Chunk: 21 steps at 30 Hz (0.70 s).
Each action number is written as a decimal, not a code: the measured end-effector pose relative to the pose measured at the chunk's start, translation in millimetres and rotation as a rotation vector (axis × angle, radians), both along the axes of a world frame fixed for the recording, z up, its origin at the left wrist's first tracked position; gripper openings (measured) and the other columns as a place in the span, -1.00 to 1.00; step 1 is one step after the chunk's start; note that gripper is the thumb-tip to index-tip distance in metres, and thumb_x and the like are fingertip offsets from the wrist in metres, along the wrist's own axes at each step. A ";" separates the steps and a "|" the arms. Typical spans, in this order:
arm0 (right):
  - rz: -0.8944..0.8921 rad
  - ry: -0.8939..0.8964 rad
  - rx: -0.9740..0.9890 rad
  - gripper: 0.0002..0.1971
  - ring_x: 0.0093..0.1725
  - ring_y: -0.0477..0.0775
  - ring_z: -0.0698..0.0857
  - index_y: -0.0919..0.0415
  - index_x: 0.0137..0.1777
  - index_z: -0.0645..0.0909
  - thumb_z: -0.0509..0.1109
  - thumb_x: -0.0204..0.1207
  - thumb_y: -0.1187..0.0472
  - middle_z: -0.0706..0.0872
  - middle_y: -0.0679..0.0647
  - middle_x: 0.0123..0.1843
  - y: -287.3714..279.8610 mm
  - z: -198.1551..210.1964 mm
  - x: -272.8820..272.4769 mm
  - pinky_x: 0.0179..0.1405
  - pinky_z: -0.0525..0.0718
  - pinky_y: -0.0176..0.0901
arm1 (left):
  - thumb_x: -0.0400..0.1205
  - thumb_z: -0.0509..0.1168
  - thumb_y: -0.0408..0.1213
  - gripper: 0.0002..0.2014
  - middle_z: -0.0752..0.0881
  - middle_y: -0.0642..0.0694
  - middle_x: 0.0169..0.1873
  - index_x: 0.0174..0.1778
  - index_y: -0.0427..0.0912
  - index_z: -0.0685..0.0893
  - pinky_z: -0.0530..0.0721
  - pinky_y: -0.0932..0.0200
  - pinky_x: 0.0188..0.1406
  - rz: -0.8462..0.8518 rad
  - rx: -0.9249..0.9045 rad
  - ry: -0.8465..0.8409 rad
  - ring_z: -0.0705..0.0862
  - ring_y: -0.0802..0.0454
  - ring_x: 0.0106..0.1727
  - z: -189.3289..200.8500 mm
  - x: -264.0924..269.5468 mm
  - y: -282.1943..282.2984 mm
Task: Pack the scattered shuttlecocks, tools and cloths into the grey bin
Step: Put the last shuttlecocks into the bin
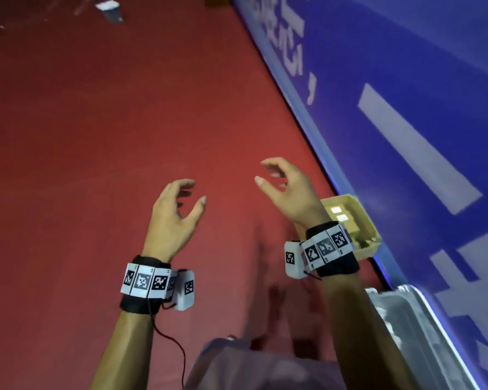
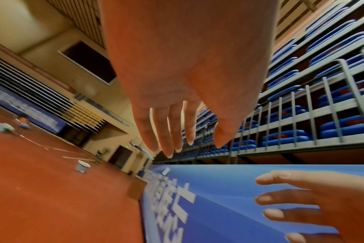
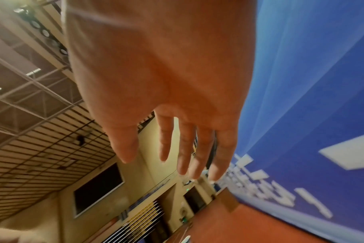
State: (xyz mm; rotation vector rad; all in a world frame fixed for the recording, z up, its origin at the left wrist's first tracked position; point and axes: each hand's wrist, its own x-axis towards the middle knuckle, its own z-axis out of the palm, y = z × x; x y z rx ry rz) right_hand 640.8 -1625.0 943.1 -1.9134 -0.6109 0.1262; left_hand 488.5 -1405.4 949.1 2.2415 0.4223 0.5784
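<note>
Grey bin (image 1: 423, 327) behind right hand (image 1: 289, 190)

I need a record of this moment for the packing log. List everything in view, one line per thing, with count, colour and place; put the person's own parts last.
floor: one, red, under both hands, left of the banner
banner: one, blue with white characters, along the floor's right edge
yellow tray: one, pale yellow, at the banner's foot behind the right wrist; contents unclear
grey bin: one, silver-grey, lower right by the banner, partly hidden by the right forearm
bucket: one, grey-white, far off on the floor, top left
stand seats: many, blue, in rows behind grey railings above the banner
wrist bands: two, black with black-and-white markers, one per wrist
left hand: one, raised, fingers loosely curled, holding nothing
right hand: one, raised, fingers loosely curled, holding nothing
</note>
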 end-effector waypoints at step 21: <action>1.023 0.031 -0.041 -0.68 0.24 -0.21 0.70 -0.14 0.31 0.63 0.52 0.59 -0.07 0.74 -0.16 0.22 588.7 -45.1 -190.6 0.22 0.72 -0.07 | 0.68 0.42 -0.05 -0.64 0.68 0.16 0.26 0.38 0.01 0.63 0.74 0.11 0.12 1.056 -0.045 0.145 0.69 0.24 0.22 -45.0 -324.4 332.9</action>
